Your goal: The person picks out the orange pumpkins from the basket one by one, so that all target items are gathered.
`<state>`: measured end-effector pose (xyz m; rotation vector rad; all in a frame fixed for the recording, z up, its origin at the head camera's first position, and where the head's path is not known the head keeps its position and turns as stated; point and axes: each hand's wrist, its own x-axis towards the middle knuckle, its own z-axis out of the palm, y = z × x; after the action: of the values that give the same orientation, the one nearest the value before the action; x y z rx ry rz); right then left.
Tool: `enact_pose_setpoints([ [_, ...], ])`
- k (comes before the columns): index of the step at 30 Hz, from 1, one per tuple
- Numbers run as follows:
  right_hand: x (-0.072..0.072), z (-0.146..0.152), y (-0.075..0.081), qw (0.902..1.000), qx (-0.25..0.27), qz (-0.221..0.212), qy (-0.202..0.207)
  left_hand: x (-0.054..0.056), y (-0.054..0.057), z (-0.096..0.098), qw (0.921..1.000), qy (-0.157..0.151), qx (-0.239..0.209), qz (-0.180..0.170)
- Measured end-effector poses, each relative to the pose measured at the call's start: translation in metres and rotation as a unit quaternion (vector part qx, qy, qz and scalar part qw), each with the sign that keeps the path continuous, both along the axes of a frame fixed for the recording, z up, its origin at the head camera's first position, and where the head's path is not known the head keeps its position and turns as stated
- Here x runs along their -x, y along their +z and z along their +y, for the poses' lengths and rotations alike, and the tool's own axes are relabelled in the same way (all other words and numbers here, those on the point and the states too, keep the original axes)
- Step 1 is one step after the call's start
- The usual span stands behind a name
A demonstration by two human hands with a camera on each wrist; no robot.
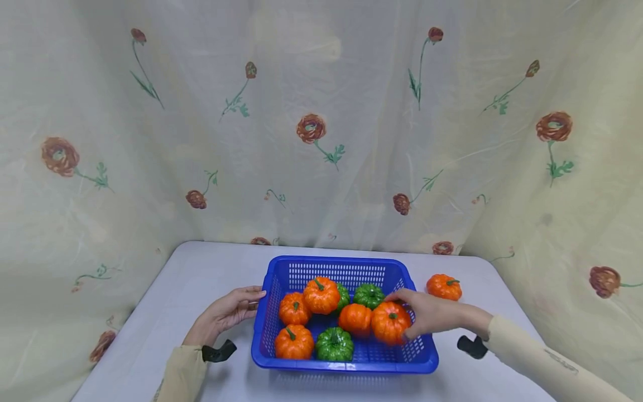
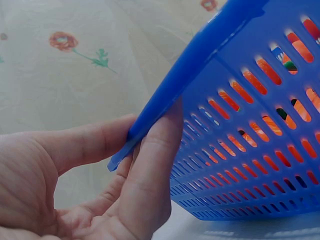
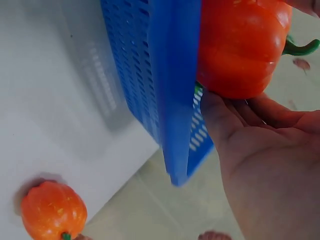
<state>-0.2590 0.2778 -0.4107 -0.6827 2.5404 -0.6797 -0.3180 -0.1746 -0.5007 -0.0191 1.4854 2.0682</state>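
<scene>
A white table (image 1: pixel 216 265) with rounded far corners stands against pale, creased fabric (image 1: pixel 361 84) printed with rust-red flowers on green stems, which hangs beyond the far edge and along both sides. A blue perforated plastic basket (image 1: pixel 346 367) sits on the table midway between its left and right edges. Inside are four orange pumpkins (image 1: pixel 293 341) and three glossy green pumpkins (image 1: pixel 334 345), one of the greens partly hidden. A loose orange pumpkin (image 1: pixel 443 287) lies on the tabletop outside the basket, toward the far right corner.

A person in light beige sleeves (image 1: pixel 542 360) reaches in from the near side with both arms. The left hand (image 1: pixel 228 310), thumb and fingers nearly closed, pinches the rim at the basket's left edge, the rim between them. The right hand (image 1: pixel 432 312) reaches over the basket's right edge, spread as wide as the held orange pumpkin (image 1: pixel 390 324) it grips, thumb on the near side and fingers on the far side. That pumpkin is just inside the right rim, near the basket's near right corner; whether it touches the basket floor cannot be told.
</scene>
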Motion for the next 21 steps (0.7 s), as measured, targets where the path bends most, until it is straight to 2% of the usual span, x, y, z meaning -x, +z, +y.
enact_pose_setpoints([
  [4,-0.001,0.016,0.003,0.9981,0.056,-0.008,-0.024,-0.001,-0.001,0.000,1.0000,0.001,0.000,-0.003],
  [9,0.000,0.045,0.009,0.9931,0.103,0.008,-0.056,-0.002,-0.004,-0.001,0.9999,0.005,0.003,-0.009],
  [13,0.005,0.077,0.011,0.9886,0.101,0.051,-0.099,-0.003,-0.004,-0.003,0.9999,0.007,0.000,-0.009],
  [16,0.010,0.103,0.007,0.9832,0.103,0.077,-0.129,-0.003,-0.003,-0.004,0.9998,0.009,-0.004,-0.014],
  [21,0.015,0.145,-0.008,0.9764,0.101,0.078,-0.174,-0.005,-0.003,-0.004,0.9998,0.011,-0.004,-0.013],
])
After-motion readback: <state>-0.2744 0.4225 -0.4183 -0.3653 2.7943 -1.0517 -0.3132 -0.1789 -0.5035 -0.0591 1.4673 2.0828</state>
